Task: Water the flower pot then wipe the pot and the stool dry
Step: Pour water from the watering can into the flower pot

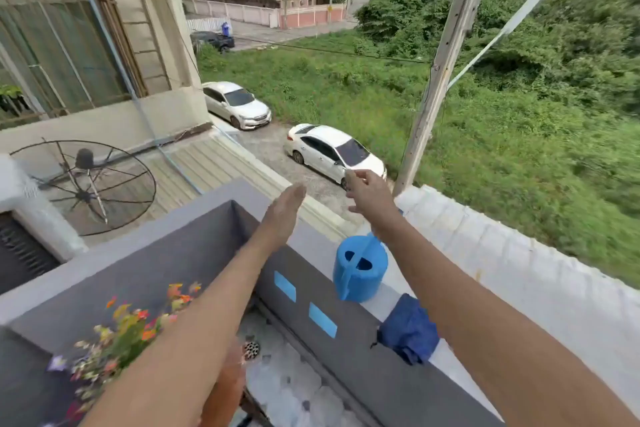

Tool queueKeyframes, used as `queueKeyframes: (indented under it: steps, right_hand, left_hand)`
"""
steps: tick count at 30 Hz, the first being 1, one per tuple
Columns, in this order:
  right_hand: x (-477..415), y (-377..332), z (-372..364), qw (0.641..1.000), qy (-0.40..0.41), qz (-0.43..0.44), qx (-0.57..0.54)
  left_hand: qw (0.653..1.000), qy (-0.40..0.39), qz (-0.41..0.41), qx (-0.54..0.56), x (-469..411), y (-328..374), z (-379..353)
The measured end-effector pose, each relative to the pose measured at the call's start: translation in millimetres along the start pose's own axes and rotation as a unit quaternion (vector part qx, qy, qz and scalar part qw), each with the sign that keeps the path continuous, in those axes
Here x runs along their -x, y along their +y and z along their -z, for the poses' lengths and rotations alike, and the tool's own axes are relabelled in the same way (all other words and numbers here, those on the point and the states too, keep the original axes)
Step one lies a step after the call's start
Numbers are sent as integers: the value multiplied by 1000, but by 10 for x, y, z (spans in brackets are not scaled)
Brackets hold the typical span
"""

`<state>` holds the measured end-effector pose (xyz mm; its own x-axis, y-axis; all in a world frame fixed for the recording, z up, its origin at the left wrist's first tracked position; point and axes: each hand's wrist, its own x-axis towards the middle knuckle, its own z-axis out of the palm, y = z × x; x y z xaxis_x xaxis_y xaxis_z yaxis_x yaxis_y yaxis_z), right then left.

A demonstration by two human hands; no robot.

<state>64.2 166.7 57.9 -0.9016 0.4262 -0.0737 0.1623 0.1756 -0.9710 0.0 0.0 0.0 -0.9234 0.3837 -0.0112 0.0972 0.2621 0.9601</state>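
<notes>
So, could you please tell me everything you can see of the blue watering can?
The watering can is bright blue and looks like plastic: a squat round body with a band handle arching over its open top, leaving two openings. Its spout is largely hidden behind the right forearm. It stands upright on the flat top of the grey balcony wall, beyond a crumpled dark blue cloth and apart from it. Neither hand touches it. Whether it holds water cannot be seen.

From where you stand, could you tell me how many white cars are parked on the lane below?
2. One white car sits by the building on the left; the other white car is nearer, partly behind the right hand. Others may be hidden.
</notes>
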Motion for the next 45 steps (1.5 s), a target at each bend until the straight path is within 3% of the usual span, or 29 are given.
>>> queueKeyframes:
  steps: [6,13,18,23,33,45]
  right_hand:
    - [-67,1091,278,977,83,-189,-49]
    - [-275,1573,288,957,16,-254,-138]
    - [-445,1657,240,942,-26,-281,-184]
    - [-510,1694,237,957,-49,-259,-120]
    - [-183,1503,195,971,-135,-197,-19]
    - [768,734,-230,942,-306,-52,128]
  left_hand:
    - [995,-44,85,41,-187,-769,-889]
    - [978,-77,182,71,-603,-1212,-1446]
    - [976,-70,195,68,-723,-1391,-1629]
    - [978,-33,201,53,-684,-1465,-1695]
    - [976,128,177,23,175,-1259,-1633]
    - [967,232,85,67,1439,-1008,-864]
